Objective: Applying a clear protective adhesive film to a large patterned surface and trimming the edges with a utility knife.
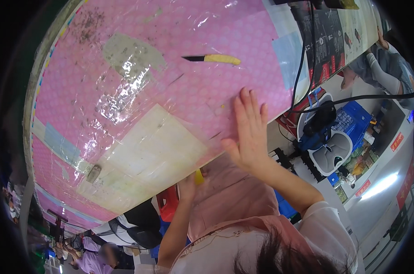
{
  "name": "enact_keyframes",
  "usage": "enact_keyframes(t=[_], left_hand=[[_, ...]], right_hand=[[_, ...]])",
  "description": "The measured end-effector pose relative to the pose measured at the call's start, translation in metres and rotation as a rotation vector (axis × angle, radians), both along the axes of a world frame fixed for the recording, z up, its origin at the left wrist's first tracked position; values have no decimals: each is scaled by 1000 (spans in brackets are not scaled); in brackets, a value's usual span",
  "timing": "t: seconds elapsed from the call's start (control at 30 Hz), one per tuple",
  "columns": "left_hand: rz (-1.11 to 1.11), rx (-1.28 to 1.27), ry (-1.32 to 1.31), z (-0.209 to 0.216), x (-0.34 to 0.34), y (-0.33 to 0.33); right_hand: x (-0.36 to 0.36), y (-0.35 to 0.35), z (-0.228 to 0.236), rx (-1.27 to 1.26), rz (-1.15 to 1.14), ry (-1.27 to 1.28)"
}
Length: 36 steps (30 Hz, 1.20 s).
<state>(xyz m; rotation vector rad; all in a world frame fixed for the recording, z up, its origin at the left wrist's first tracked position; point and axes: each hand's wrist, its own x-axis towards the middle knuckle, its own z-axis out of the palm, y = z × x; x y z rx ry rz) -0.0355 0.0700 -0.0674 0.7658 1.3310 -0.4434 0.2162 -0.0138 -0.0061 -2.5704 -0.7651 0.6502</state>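
Observation:
My right hand (251,134) lies flat on the pink patterned tabletop (207,91), near its front edge, with fingers stretched out and thumb apart. Farther off, a small knife (222,59) with a dark blade and yellow handle rests on the table, its blade to the left. My left hand (187,186) is down at the table's front edge, beside my pink apron (234,192). A small yellow piece (199,176) shows at its fingers, which look closed around it. The fingers are blurred and partly hidden, so its kind is unclear.
A pale sheet (147,146) lies under clear film on the table, with a small metallic piece (94,173) at its left. Black cables (302,64) hang at the right edge. A red stool (167,203) and a grey-white seat (332,153) stand below. Other people sit nearby.

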Motion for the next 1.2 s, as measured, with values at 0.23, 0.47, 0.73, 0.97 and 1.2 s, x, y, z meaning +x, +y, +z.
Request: enact_keyframes(t=[0.23,0.47,0.73,0.97,1.2], left_hand=[[5,-5,-38,5,16,-3],[52,-70,60,19,32,-4],[62,-3,20,17,21,-5],[91,5,-23,9,8,-15],[6,133,-84,-3,-10,-19]], right_hand=[[-2,0,11,59,95,87],[22,0,-7,418,81,33],[57,42,-16,138,32,-186],[40,34,-16,75,114,-200],[40,20,-30,359,43,-279]])
